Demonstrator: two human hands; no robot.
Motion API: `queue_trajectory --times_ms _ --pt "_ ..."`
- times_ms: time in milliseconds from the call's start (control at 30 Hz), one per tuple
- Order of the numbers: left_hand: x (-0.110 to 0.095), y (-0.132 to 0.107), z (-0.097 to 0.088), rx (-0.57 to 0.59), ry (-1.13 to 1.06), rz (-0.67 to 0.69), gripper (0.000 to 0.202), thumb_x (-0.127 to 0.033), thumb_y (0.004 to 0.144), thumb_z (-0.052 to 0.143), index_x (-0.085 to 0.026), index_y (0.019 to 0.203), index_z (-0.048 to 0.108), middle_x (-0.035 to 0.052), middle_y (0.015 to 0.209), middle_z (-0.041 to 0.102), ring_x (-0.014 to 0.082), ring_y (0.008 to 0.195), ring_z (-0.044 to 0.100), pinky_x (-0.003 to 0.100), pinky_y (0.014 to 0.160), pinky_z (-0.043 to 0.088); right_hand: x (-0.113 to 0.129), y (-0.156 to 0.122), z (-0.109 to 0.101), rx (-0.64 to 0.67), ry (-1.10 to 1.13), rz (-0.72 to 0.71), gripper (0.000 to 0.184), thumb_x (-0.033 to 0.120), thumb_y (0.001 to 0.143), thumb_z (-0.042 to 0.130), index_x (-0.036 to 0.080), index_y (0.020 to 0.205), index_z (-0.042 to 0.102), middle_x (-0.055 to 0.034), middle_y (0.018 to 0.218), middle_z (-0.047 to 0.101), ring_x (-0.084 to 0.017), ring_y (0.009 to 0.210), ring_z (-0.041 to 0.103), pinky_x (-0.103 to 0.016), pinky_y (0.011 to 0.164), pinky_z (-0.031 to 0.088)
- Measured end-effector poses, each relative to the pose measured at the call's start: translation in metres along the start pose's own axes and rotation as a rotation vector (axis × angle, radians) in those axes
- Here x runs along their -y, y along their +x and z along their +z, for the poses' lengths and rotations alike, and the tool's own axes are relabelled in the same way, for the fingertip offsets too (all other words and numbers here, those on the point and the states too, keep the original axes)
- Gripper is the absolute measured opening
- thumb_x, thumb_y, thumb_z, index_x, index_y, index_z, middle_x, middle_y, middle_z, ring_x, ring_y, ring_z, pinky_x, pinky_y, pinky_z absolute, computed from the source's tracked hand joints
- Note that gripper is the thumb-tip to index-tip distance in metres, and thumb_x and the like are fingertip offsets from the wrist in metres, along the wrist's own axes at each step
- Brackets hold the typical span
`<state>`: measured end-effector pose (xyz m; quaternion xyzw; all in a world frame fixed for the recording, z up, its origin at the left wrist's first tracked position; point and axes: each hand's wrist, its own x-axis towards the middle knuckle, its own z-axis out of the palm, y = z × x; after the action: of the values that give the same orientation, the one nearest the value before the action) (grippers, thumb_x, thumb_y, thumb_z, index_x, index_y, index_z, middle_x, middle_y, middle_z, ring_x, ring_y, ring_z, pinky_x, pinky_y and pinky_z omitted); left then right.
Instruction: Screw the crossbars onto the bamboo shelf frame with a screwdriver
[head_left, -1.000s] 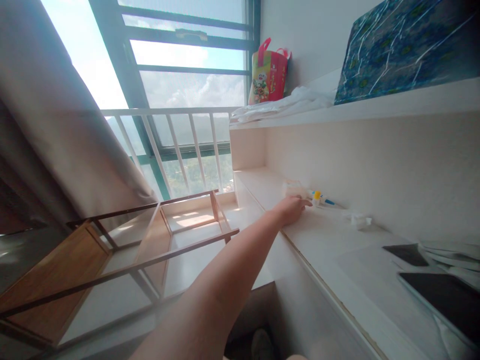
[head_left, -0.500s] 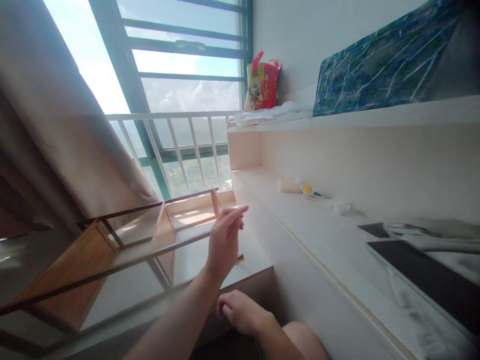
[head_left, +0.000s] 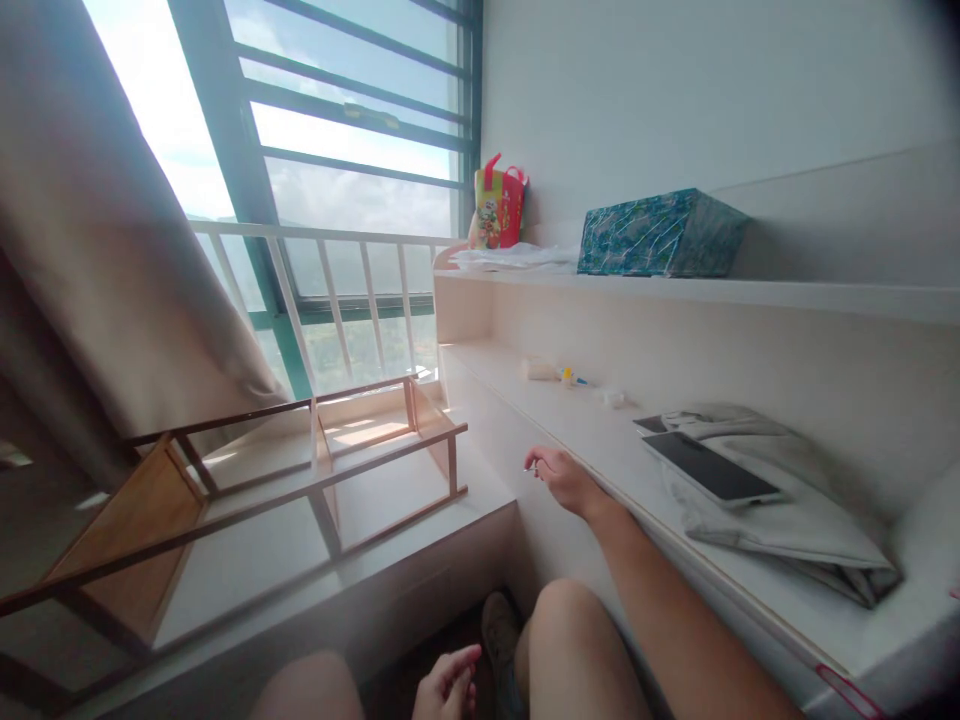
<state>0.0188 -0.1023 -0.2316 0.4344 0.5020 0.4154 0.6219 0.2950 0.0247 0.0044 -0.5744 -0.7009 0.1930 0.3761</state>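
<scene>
**Rack On Its Side, Right Hand Out With A Fine Pinch**

The wooden rack (head_left: pixel 247 510) lay tipped over on the window sill (head_left: pixel 420 560). Its long axis ran from the near left corner away toward the window and the desk (head_left: pixel 570 430), with the open face turned up and the far end pointing at the glass.

The right hand (head_left: pixel 566 480) was stretched out just beside the desk's front edge, near that far end but not touching it. Thumb and forefinger were closed together, seemingly nipping a tiny pale bit (head_left: pixel 527 467). It was too small to tell what it was or which way it pointed, and the other fingers were curled in behind.

The left hand (head_left: pixel 448 685) sat low between the knees. Its fingers were loosely bent and it held nothing I could see.

To my eye, a hold that fine wanted a steady wrist, braced on the desk edge, and the pinch kept firm so nothing dropped to the floor. The idle hand looked better placed on the rack's rail, since a frame lying on its side like that seemed likely to rock.
</scene>
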Motion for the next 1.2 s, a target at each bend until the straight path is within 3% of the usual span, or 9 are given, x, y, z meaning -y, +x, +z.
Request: queue_trajectory --times_ms 100,300,500,667,767,867,1033,1133,1200 --pt "-0.007 -0.003 0.010 0.021 0.106 0.078 0.057 -0.063 0.062 0.069 -0.016 0.092 0.080 0.0098 0.086 0.070 0.0186 0.066 0.059 0.032 0.061 0.048 0.003 0.000 -0.002 -0.042 0.010 0.010 0.028 0.017 0.083 0.038 0.016 0.084 0.066 -0.0031 0.070 0.062 -0.017 0.070 0.057 -0.027 0.067 0.038" --pt "0.000 -0.011 0.015 0.040 0.154 0.094 0.051 -0.056 0.065 0.064 -0.013 0.088 0.079 0.0091 0.078 0.065 0.0192 0.063 0.057 0.033 0.061 0.046 0.004 -0.001 -0.011 -0.070 0.069 0.022 0.019 0.017 0.076 0.048 0.018 0.075 0.066 -0.0018 0.065 0.061 -0.019 0.074 0.059 -0.028 0.070 0.039" --pt "-0.005 -0.023 0.016 0.053 0.161 0.119 0.044 -0.052 0.069 0.062 -0.015 0.087 0.078 0.0084 0.080 0.065 0.0192 0.067 0.056 0.033 0.064 0.045 0.004 0.009 -0.010 -0.086 0.296 0.130 0.022 0.017 0.074 0.041 0.016 0.079 0.063 -0.0012 0.057 0.057 -0.019 0.071 0.065 -0.028 0.068 0.045" --pt "-0.020 -0.032 0.012 0.023 0.125 0.094 0.040 -0.045 0.073 0.061 -0.016 0.095 0.077 0.0084 0.087 0.069 0.0200 0.072 0.059 0.032 0.066 0.046 0.010 0.015 -0.013 -0.115 0.532 0.216 0.027 0.017 0.073 0.040 0.016 0.092 0.059 -0.0054 0.075 0.063 -0.019 0.083 0.069 -0.032 0.079 0.052" --pt "-0.028 -0.036 0.009 0.026 0.063 0.063 0.038 -0.040 0.073 0.062 -0.014 0.098 0.076 0.0090 0.088 0.071 0.0200 0.073 0.061 0.031 0.066 0.046 0.009 0.001 -0.005 -0.104 0.603 0.254 0.027 0.017 0.070 0.042 0.016 0.090 0.060 -0.0065 0.079 0.065 -0.017 0.081 0.067 -0.033 0.081 0.052" --pt "-0.035 -0.038 0.008 0.031 -0.017 0.047 0.037 -0.038 0.072 0.066 -0.013 0.097 0.075 0.0090 0.085 0.071 0.0193 0.073 0.062 0.030 0.066 0.047 0.004 -0.038 0.031 -0.009 0.645 0.323 0.026 0.016 0.063 0.045 0.015 0.082 0.062 -0.0067 0.078 0.067 -0.016 0.075 0.065 -0.032 0.076 0.053" --pt "-0.044 -0.038 0.010 -0.003 -0.131 0.047 0.036 -0.036 0.069 0.072 -0.012 0.097 0.074 0.0081 0.086 0.071 0.0173 0.072 0.063 0.029 0.066 0.049 -0.004 -0.116 0.130 0.232 0.687 0.464 0.018 0.020 0.055 0.044 0.015 0.062 0.060 -0.0033 0.060 0.063 -0.014 0.054 0.058 -0.026 0.054 0.046" --pt "-0.045 -0.036 0.008 -0.054 -0.179 0.053 0.037 -0.036 0.069 0.074 -0.012 0.097 0.072 0.0063 0.085 0.069 0.0160 0.071 0.063 0.028 0.067 0.050 -0.008 -0.139 0.181 0.256 0.691 0.513 0.009 0.021 0.054 0.042 0.018 0.053 0.050 0.0027 0.043 0.049 -0.009 0.039 0.042 -0.020 0.042 0.032" --pt "-0.044 -0.033 0.005 -0.087 -0.203 0.051 0.036 -0.036 0.070 0.075 -0.013 0.098 0.070 0.0052 0.084 0.068 0.0152 0.070 0.063 0.027 0.067 0.050 -0.011 -0.143 0.204 0.273 0.700 0.535 0.007 0.022 0.056 0.040 0.020 0.054 0.047 0.0077 0.036 0.036 -0.007 0.032 0.027 -0.020 0.038 0.023"
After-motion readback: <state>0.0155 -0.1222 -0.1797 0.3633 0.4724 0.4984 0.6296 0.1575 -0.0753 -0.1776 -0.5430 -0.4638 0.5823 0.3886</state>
